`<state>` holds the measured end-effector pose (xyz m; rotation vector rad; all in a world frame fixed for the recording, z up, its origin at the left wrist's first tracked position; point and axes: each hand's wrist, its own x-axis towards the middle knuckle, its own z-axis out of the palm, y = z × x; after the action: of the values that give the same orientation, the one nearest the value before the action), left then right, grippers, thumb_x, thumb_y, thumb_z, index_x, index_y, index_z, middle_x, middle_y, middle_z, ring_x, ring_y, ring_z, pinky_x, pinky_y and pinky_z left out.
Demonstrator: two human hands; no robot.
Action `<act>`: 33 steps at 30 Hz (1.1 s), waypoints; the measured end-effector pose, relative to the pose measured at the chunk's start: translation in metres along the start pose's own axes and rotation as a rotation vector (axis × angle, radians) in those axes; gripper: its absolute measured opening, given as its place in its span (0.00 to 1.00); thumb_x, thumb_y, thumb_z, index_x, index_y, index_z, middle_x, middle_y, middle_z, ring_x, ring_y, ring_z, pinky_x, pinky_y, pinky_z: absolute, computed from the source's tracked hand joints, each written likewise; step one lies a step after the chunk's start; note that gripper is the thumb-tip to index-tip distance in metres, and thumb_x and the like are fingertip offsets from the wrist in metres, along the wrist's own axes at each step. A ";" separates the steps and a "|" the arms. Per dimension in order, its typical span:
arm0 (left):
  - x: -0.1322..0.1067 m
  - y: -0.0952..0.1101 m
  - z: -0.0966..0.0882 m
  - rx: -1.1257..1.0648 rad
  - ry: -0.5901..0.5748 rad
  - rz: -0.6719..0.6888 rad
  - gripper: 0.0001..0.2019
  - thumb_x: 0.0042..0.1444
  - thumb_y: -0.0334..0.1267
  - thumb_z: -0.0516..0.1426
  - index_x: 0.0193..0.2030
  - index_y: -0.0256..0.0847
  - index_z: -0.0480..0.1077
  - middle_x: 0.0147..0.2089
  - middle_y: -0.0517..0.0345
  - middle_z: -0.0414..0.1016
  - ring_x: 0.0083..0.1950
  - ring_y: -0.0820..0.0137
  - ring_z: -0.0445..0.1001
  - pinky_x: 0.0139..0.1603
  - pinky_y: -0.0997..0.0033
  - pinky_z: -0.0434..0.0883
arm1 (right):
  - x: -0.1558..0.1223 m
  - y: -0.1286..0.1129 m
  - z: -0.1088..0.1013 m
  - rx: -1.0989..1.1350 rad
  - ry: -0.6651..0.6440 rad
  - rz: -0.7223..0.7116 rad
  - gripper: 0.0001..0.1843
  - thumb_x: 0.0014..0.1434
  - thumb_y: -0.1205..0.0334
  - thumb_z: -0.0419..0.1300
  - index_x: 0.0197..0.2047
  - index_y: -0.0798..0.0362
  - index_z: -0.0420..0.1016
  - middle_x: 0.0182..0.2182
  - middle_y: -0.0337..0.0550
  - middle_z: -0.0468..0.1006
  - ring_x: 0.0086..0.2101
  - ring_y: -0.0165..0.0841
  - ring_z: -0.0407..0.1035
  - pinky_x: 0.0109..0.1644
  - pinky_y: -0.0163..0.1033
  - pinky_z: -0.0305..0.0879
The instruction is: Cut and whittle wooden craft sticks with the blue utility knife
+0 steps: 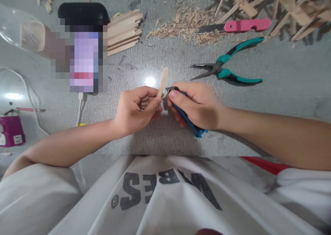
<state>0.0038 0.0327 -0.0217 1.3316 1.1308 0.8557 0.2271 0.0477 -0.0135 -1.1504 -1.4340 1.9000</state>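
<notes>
My left hand (137, 109) is closed on a pale wooden craft stick (163, 80), which stands nearly upright between thumb and fingers. My right hand (195, 105) is wrapped round a blue utility knife (190, 123). Its blade tip (170, 89) rests against the lower part of the stick, and my thumb presses close behind the blade. Both hands hover just above the grey surface, near its front edge.
Teal-handled long-nose pliers (227, 69) lie open to the right. A pink-handled knife (240, 25) sits beside a heap of wood shavings (188, 24). A stack of sticks (124, 31), a blurred phone (85, 55), a stick structure (292, 7) and a purple socket (11, 131) surround them.
</notes>
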 end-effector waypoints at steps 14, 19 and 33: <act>-0.003 -0.008 0.002 0.042 0.032 0.113 0.06 0.73 0.40 0.69 0.47 0.40 0.84 0.37 0.55 0.91 0.33 0.72 0.88 0.32 0.78 0.82 | -0.008 -0.019 0.001 -0.154 -0.020 0.075 0.19 0.84 0.60 0.58 0.36 0.46 0.71 0.24 0.34 0.76 0.24 0.30 0.70 0.31 0.39 0.68; -0.005 -0.008 0.001 0.129 0.020 0.236 0.04 0.73 0.36 0.67 0.48 0.40 0.85 0.35 0.58 0.90 0.30 0.75 0.84 0.32 0.77 0.79 | -0.005 -0.012 0.000 -0.161 -0.064 0.079 0.18 0.84 0.58 0.58 0.38 0.46 0.72 0.22 0.34 0.75 0.23 0.30 0.69 0.28 0.38 0.65; -0.004 -0.002 -0.002 0.108 0.001 0.087 0.06 0.69 0.38 0.67 0.40 0.41 0.82 0.30 0.59 0.82 0.26 0.75 0.76 0.26 0.76 0.72 | 0.000 -0.010 -0.002 -0.018 -0.004 0.042 0.23 0.80 0.45 0.66 0.33 0.45 0.70 0.20 0.33 0.75 0.18 0.29 0.69 0.21 0.38 0.64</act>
<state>0.0007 0.0295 -0.0231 1.4783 1.1401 0.8683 0.2276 0.0515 -0.0038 -1.1940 -1.4427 1.9225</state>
